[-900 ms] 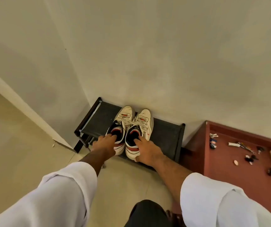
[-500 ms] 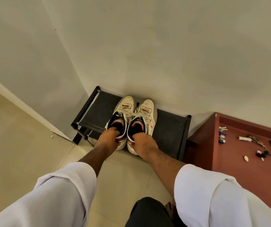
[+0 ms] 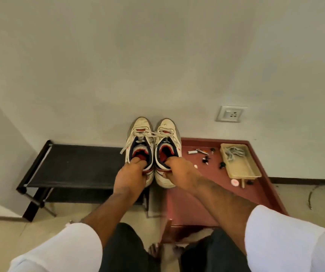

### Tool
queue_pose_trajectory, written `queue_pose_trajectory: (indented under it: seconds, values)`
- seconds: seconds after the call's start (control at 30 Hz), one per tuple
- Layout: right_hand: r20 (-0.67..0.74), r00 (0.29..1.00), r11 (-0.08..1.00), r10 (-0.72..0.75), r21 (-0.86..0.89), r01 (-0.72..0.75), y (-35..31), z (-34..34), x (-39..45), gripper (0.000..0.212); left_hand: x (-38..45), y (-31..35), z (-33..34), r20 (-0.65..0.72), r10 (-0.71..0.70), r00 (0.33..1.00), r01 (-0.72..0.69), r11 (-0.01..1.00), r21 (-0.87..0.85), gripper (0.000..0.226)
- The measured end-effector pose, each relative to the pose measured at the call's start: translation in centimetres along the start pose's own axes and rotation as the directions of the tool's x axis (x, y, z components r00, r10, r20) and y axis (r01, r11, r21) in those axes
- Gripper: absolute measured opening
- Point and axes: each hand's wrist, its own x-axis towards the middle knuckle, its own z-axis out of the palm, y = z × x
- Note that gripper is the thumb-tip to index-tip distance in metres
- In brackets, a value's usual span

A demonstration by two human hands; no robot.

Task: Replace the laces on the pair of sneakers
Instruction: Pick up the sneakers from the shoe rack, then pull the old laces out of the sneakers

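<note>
Sneakers (image 3: 153, 152) hang in the air as a pair, heels toward the person, toes toward the wall, between the black shoe rack (image 3: 75, 165) and the red counter (image 3: 200, 195). The left hand (image 3: 130, 179) grips the heel collar of the left shoe, fingers tucked inside the opening; the right hand (image 3: 181, 171) pinches the heel of the right shoe the same way, thumb under the heel. Old laces (image 3: 153, 134) trail loose and seem to cross from one shoe to the other — I judge they could snag if the shoes are pulled apart.

To do this step well, I would carry both shoes level and together to a bare part of the counter, clear of the small bits scattered there, and set them down near the beige tray (image 3: 242, 169), which holds what looks like a bundle of laces (image 3: 234, 152) — likely the replacements.
</note>
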Motion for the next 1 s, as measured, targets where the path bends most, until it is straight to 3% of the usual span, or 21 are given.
queue_pose_trajectory:
  seconds: [0.17,0.33,0.47,0.63,0.77,0.9,1.0]
  values:
    - [-0.003,0.997,0.997,0.082,0.007,-0.082,7.9,-2.2,-8.9,0.023,-4.3,8.7,4.7,0.035,0.105,0.994,-0.106,0.994,0.011,0.008]
    - [0.018,0.981,0.98,0.195,0.042,-0.195,13.2,0.1,-15.1,0.024,-8.8,12.5,10.2,0.122,0.145,0.982,-0.147,0.989,0.012,0.009]
    - [0.038,0.959,0.957,0.28,0.065,-0.282,14.3,2.5,-16.5,0.024,-10.5,12.1,12.8,0.27,0.181,0.946,-0.232,0.957,0.173,0.019]
    - [0.075,0.947,0.942,0.314,0.1,-0.32,13.9,5.3,-16.4,0.025,-11.1,9.7,13.7,0.366,0.231,0.901,-0.329,0.915,0.232,0.028]
    - [0.13,0.917,0.919,0.378,0.071,-0.389,13.2,6.5,-15.9,0.026,-11.2,7.9,14.2,0.446,0.229,0.865,-0.352,0.911,0.216,0.034]
    - [0.052,0.897,0.899,0.438,-0.018,-0.438,13.3,6.6,-15.0,0.03,-10.5,8.0,14.8,0.476,0.19,0.859,-0.315,0.929,0.196,0.04]
    - [0.025,0.892,0.89,0.451,-0.093,-0.447,12.8,6.1,-14.9,0.028,-10.1,8.0,13.7,0.487,0.178,0.855,-0.249,0.965,0.085,0.048]
